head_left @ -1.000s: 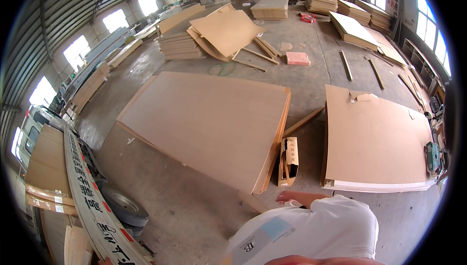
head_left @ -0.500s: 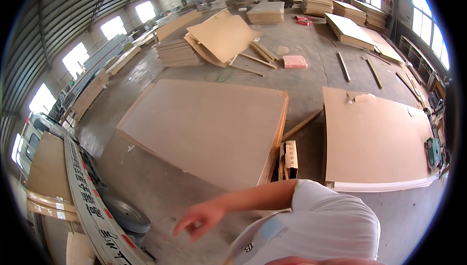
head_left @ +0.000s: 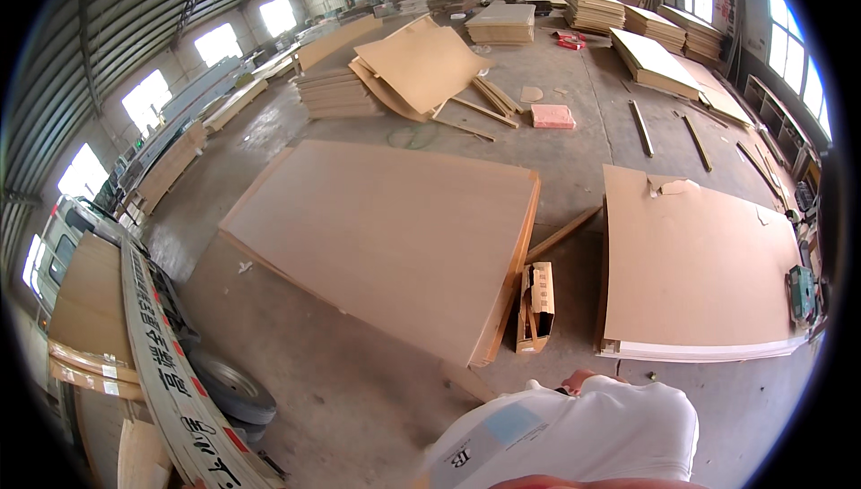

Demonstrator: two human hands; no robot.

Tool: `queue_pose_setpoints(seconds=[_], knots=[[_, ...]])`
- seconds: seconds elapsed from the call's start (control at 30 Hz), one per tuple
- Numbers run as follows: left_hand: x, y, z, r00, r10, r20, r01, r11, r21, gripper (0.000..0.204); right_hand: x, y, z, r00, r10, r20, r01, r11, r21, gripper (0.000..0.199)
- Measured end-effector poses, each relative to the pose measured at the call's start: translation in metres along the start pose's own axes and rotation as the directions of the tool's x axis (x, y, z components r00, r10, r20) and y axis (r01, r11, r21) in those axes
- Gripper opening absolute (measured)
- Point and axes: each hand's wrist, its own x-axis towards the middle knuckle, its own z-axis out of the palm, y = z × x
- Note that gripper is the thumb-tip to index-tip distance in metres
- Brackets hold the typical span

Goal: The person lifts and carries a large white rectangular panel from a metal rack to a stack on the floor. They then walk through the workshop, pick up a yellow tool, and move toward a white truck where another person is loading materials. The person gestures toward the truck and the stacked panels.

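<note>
From the head view we look down on a big board stack [head_left: 386, 242] lying flat on the concrete floor [head_left: 359, 399]. Just right of the stack, one open cardboard box [head_left: 536, 305] stands on its side, tan with dark print on its flap. A loose batten [head_left: 563, 233] leans out from under the stack's right edge. Farther right of the stack lies a second stack [head_left: 700, 265], with one torn scrap of paper [head_left: 673, 186] on its top and a green power tool [head_left: 801, 292] at its far right corner. Beyond the big stack we see one pink block [head_left: 552, 116] and a tumbled pile of boards [head_left: 421, 67]. Left of the stack stands a truck [head_left: 99, 309], with a long white side rail [head_left: 170, 372] bearing red and black characters.

Below the stack, only a white sleeve [head_left: 574, 435] with a pale blue label shows, and a bit of skin at its top edge. We see neither hand, so we cannot tell whether either grip is clenched or released.

Half a second ago an arm stretched leftward from the sleeve with the hand spread open below the stack; now it is gone from view.
</note>
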Motion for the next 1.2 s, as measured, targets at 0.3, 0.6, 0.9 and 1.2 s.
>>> queue_pose_setpoints(seconds=[0.3,0.6,0.9,1.2], knots=[[0.001,0.017,0.003,0.998,0.038,-0.059,-0.038,0.999,-0.01,0.06,-0.026,-0.087,-0.03,0.84,-0.516,-0.169,0.53,0.847,0.046,0.032],[0.02,0.004,0.012,0.998,0.041,0.049,-0.042,0.999,0.019,0.056,0.024,-0.094,-0.016,0.992,-0.094,-0.089,0.114,0.96,0.257,0.038],[0.005,0.008,0.002,0.998,0.052,0.02,-0.052,0.999,0.015,0.055,0.012,-0.085,-0.01,0.994,-0.109,-0.018,0.109,0.949,0.296,0.04],[0.004,0.016,-0.003,0.998,-0.025,0.051,0.022,0.999,0.049,0.058,0.01,-0.082,-0.01,0.994,-0.109,-0.015,0.108,0.942,0.318,0.041]])
